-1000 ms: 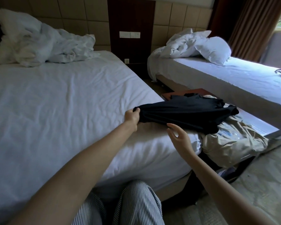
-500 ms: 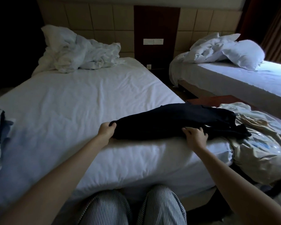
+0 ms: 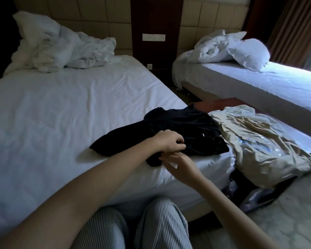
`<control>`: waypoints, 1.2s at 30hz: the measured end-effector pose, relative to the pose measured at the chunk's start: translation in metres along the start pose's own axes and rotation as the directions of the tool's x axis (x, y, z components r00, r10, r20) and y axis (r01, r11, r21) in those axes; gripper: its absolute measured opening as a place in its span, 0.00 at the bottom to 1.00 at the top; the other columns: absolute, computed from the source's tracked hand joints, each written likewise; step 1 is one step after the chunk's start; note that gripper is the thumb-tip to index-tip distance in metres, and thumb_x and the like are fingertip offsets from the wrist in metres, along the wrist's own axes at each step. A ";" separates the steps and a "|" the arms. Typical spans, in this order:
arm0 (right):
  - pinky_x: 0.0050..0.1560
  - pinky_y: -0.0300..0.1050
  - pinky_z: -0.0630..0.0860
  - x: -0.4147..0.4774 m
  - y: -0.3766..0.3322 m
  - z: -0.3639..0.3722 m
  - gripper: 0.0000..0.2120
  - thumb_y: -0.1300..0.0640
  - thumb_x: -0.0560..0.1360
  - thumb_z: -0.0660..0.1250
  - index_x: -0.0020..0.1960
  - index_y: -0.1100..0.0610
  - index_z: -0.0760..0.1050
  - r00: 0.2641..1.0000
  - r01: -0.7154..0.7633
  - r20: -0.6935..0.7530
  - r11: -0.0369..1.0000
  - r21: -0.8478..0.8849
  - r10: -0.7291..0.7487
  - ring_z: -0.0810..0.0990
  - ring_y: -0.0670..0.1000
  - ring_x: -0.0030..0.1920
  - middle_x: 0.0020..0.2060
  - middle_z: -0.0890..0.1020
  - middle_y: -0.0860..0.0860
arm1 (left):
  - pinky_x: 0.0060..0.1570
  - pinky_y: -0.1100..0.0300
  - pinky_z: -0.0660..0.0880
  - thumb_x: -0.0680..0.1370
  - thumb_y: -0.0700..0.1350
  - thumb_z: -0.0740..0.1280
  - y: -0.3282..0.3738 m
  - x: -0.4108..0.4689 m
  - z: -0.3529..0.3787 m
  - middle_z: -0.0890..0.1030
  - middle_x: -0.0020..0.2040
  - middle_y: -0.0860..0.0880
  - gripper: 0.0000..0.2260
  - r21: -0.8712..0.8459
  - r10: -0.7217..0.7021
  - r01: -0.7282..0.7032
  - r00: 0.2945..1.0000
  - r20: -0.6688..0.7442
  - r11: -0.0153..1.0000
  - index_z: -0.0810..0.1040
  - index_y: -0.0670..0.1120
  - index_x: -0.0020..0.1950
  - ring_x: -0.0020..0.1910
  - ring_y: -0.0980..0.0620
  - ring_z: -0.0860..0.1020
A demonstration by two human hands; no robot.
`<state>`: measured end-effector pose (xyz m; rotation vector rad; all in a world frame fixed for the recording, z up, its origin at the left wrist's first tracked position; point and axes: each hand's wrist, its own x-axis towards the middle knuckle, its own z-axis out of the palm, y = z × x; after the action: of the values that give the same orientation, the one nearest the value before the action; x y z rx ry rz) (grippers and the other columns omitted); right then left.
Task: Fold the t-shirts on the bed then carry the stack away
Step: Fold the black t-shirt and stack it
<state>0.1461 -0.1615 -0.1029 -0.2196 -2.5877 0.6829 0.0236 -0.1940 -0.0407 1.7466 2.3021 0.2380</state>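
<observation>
Seen from the head, a black t-shirt [image 3: 183,123] lay crumpled and half bunched at the near right corner of the bed [image 3: 61,114]. The left hand [image 3: 169,141] lay on it, fingers curled and pinching fabric. The right hand [image 3: 180,164], at the bed's edge, pinched its near hem.

Padded wall [image 3: 97,24], second bed [image 3: 258,83], striped curtain [image 3: 291,29]
</observation>
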 end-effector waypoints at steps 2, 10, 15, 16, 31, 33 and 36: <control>0.39 0.39 0.72 -0.020 0.026 -0.016 0.12 0.53 0.73 0.62 0.44 0.57 0.83 0.993 -0.020 -0.114 0.997 -0.077 0.011 0.81 0.52 0.39 0.37 0.84 0.51 | 0.66 0.47 0.60 0.79 0.58 0.57 0.015 0.012 0.015 0.70 0.69 0.46 0.23 0.225 -0.029 0.000 0.991 0.127 0.974 0.66 0.51 0.72 0.68 0.42 0.65; 0.67 0.51 0.57 -0.024 0.083 -0.054 0.26 0.50 0.76 0.65 0.72 0.52 0.64 0.696 -0.659 -0.409 0.751 -0.039 0.590 0.63 0.60 0.70 0.70 0.67 0.55 | 0.58 0.51 0.72 0.79 0.42 0.63 0.015 0.005 0.033 0.77 0.61 0.49 0.14 0.140 0.155 -0.157 0.988 0.026 0.978 0.77 0.51 0.64 0.61 0.47 0.74; 0.60 0.52 0.67 -0.015 0.108 -0.052 0.17 0.51 0.75 0.66 0.61 0.55 0.74 0.766 -0.635 -0.242 0.760 -0.138 0.596 0.71 0.59 0.63 0.63 0.73 0.53 | 0.59 0.57 0.71 0.79 0.53 0.62 0.019 -0.020 0.028 0.79 0.60 0.52 0.15 0.038 0.230 -0.242 0.952 0.204 0.970 0.78 0.49 0.62 0.59 0.53 0.75; 0.53 0.49 0.69 -0.016 0.107 -0.052 0.12 0.53 0.74 0.67 0.54 0.59 0.77 0.767 -0.616 -0.292 0.783 -0.090 0.571 0.75 0.59 0.57 0.55 0.77 0.55 | 0.59 0.58 0.71 0.79 0.54 0.61 0.020 -0.019 0.024 0.80 0.59 0.52 0.15 -0.009 0.206 -0.209 0.954 0.218 0.978 0.78 0.50 0.62 0.58 0.54 0.76; 0.33 0.37 0.69 -0.078 0.043 -0.141 0.10 0.63 0.76 0.66 0.39 0.53 0.70 0.888 -0.290 -0.133 0.760 0.581 0.440 0.74 0.44 0.31 0.30 0.77 0.47 | 0.65 0.61 0.64 0.71 0.49 0.74 0.096 0.041 -0.019 0.62 0.74 0.54 0.41 -0.082 0.283 -0.274 0.868 0.407 0.958 0.53 0.58 0.77 0.70 0.56 0.63; 0.34 0.38 0.72 -0.075 0.030 -0.150 0.08 0.66 0.76 0.64 0.42 0.55 0.70 0.911 -0.274 -0.066 0.720 0.638 0.406 0.77 0.47 0.34 0.34 0.80 0.50 | 0.69 0.52 0.65 0.70 0.50 0.75 0.101 0.037 -0.029 0.50 0.76 0.57 0.47 -0.080 0.246 -0.237 0.846 0.474 0.968 0.44 0.60 0.76 0.74 0.51 0.56; 0.34 0.34 0.73 -0.064 0.008 -0.167 0.08 0.67 0.73 0.67 0.43 0.63 0.67 0.963 -0.208 0.007 0.729 0.652 0.268 0.77 0.45 0.35 0.35 0.79 0.47 | 0.58 0.54 0.75 0.73 0.41 0.72 0.108 0.029 -0.049 0.56 0.72 0.55 0.45 -0.309 0.212 -0.034 0.798 0.565 0.951 0.44 0.59 0.76 0.63 0.50 0.69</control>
<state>0.2807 -0.1002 -0.0025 -0.3470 -2.0901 1.5797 0.1013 -0.1364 0.0331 1.5420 1.6159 0.0267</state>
